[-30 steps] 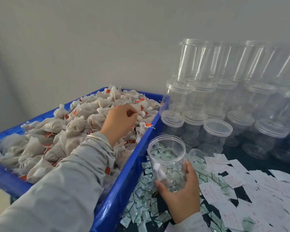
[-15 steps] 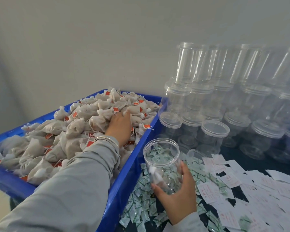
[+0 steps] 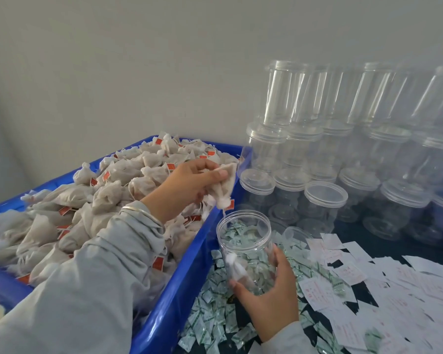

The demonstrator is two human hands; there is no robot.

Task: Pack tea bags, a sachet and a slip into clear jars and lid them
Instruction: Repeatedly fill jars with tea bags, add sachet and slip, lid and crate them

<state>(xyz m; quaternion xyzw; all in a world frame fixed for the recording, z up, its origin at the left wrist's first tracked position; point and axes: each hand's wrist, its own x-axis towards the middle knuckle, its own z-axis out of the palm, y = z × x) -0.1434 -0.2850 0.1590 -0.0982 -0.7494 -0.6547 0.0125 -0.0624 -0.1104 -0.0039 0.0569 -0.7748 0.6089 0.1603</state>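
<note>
Here left hand [image 3: 187, 185] pinches tea bag [image 3: 225, 186] above jar [image 3: 244, 249]; right hand [image 3: 269, 300] grips jar

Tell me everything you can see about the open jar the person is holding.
The open jar is a clear plastic cylinder with a ribbed, threaded neck and no lid on. It stands roughly upright, its mouth tilted slightly toward the blue crate, over the scattered green-and-white sachets. The right hand grips its lower part, fingers wrapped around the wall. At least one white tea bag already lies inside. The left hand holds another tea bag just above its mouth, not touching it.
</note>
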